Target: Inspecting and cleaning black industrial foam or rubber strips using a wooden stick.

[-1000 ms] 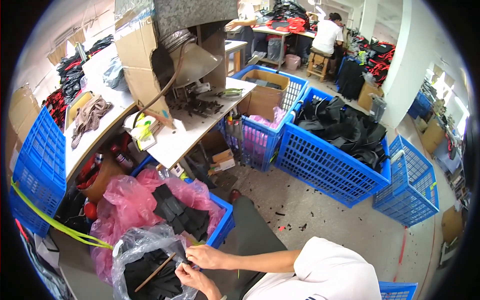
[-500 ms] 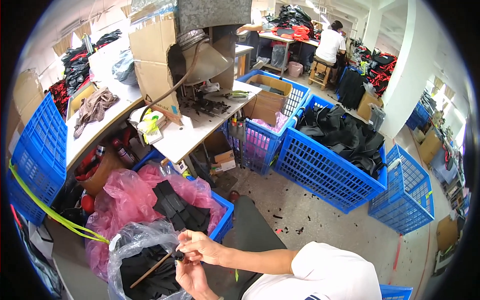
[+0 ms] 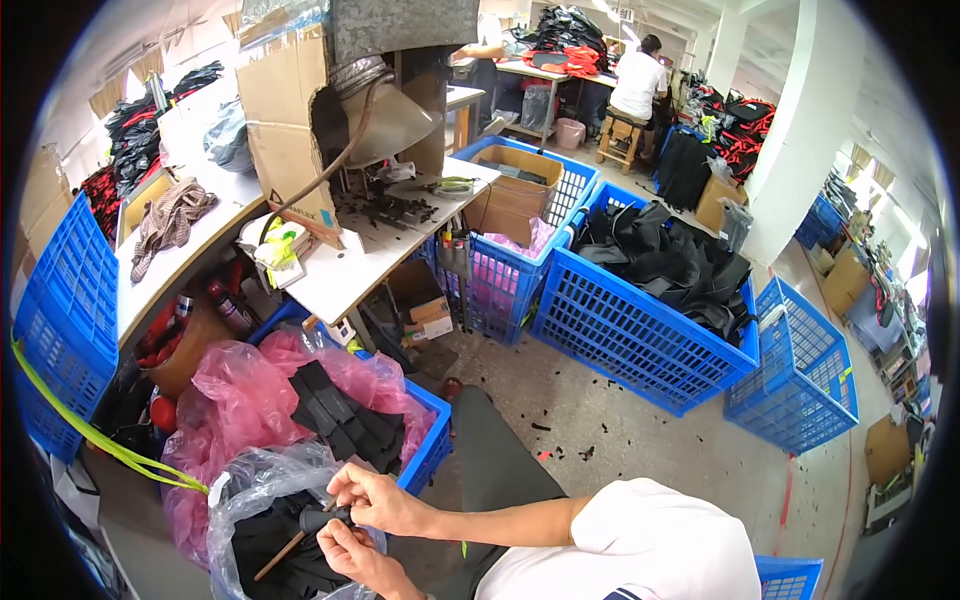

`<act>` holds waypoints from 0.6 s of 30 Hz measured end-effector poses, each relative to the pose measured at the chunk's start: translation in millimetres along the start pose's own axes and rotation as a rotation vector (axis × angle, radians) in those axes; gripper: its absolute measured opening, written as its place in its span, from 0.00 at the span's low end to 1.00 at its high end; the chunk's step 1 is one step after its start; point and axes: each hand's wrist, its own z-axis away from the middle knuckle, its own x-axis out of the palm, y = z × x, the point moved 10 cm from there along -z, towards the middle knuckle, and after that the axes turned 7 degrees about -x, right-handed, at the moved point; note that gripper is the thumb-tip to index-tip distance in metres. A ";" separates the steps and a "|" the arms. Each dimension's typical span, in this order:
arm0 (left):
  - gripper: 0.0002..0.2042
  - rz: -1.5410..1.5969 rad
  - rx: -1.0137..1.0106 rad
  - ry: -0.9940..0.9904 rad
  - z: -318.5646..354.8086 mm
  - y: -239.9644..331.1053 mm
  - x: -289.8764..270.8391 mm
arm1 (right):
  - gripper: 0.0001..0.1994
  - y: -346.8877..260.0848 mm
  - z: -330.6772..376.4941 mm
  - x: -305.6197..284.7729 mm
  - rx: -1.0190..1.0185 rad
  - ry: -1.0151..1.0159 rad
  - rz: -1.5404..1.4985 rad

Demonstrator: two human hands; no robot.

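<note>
Down in the lower left, both hands are working over a clear plastic bag (image 3: 262, 490) stuffed with dark fabric. The right hand (image 3: 372, 497) is reaching across, its fingers curling closed and pinching a small black fabric piece (image 3: 322, 519) from above. The left hand (image 3: 352, 553) is sitting just below, fingers folding in around the same piece from underneath, so the two hands are touching at the cloth. A thin brown wooden stick (image 3: 288, 547) is slanting out from under the piece, down across the dark contents of the bag; whether a finger is gripping it I cannot tell.

Just beside the bag, a crumpled pink plastic liner (image 3: 228, 392) is spilling out of a blue plastic crate (image 3: 432, 447), with a stack of flat black fabric strips (image 3: 345, 420) lying in it. Farther back, a big blue lattice basket (image 3: 640, 338) is holding heaped black garments, and a person in a white top (image 3: 637, 82) is sitting at a far table.
</note>
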 end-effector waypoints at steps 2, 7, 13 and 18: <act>0.15 -0.059 0.024 -0.028 -7.8 3.3 -2.7 | 0.17 18.6 -0.2 5.5 0.088 -0.027 -0.199; 0.12 0.158 -0.201 -0.153 -12.9 -12.5 1.0 | 0.19 56.6 11.6 17.8 0.462 0.031 -0.747; 0.10 -0.098 -0.028 -0.177 -10.8 3.9 7.3 | 0.16 -1.8 -6.3 5.3 -0.143 -0.101 0.136; 0.10 -0.016 -0.036 -0.204 -8.9 7.1 8.5 | 0.15 36.9 7.6 18.9 0.394 -0.011 -0.855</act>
